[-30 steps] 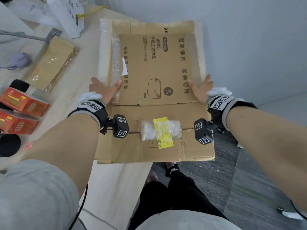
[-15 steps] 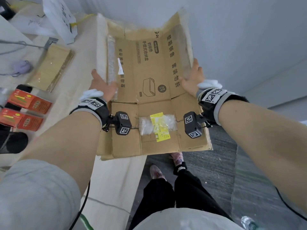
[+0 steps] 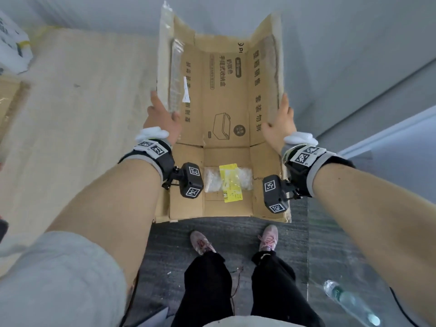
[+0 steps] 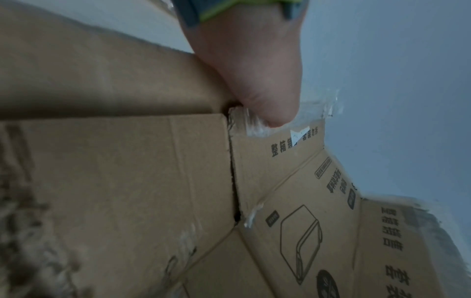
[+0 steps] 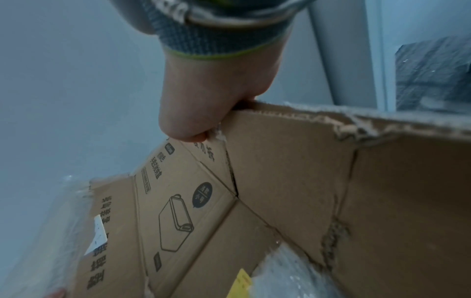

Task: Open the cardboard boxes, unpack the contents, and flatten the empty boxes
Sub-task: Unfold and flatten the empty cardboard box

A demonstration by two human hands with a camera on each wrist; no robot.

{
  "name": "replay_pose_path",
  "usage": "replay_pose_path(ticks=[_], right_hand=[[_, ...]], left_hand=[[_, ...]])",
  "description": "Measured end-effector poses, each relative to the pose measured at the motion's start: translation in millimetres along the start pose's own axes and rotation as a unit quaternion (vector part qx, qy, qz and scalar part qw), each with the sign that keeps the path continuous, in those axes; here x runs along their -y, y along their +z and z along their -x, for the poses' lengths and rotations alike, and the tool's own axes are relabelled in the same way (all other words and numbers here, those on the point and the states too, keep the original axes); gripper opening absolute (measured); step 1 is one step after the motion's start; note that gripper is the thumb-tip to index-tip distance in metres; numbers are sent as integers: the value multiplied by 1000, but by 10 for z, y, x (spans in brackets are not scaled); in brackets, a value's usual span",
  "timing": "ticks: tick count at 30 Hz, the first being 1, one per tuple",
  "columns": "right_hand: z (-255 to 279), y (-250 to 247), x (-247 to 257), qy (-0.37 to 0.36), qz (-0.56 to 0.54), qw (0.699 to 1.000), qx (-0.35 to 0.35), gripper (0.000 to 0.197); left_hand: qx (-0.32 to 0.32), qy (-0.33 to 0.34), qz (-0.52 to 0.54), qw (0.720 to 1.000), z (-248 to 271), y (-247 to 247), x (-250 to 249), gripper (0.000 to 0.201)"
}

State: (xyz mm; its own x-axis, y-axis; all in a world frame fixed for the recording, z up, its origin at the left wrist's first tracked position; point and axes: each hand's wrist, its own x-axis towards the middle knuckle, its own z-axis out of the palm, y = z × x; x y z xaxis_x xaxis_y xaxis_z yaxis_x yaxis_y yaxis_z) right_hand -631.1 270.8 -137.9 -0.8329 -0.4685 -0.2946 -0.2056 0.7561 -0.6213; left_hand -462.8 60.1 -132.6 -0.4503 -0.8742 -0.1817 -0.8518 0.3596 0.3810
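Head view alone: water bottle (image 3: pixel 351 303) on floor beneath cardboard box (image 3: pixel 225 109).

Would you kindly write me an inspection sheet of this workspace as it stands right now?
Surface: pale wooden table at the left, dark carpet under the person's feet.
Job's things: flattened cardboard box, side panels bent upward into a trough, yellow label on its near flap.
Clutter: plastic bottle lying on the floor; white bag at the table's far left.
Grippers: left hand grips the box's left edge, right hand grips its right edge.
Cables: thin dark cable on the floor at the right.
Surroundings: plain grey wall behind the box.
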Motion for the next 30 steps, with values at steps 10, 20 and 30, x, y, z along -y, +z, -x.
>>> replay_pose_path(ticks=[10, 20, 30], right_hand=[[-511, 183, -1484, 33, -25, 999, -31, 85], [-1237, 1639, -2853, 65, -13, 998, 3, 86], [-2020, 2836, -3780, 73, -24, 996, 39, 86]], left_hand=[[5, 49, -1, 999, 58, 1492, -594, 70], [88, 36, -1, 995, -459, 3547, 131, 85], [127, 44, -52, 990, -1014, 4968, 707, 92]])
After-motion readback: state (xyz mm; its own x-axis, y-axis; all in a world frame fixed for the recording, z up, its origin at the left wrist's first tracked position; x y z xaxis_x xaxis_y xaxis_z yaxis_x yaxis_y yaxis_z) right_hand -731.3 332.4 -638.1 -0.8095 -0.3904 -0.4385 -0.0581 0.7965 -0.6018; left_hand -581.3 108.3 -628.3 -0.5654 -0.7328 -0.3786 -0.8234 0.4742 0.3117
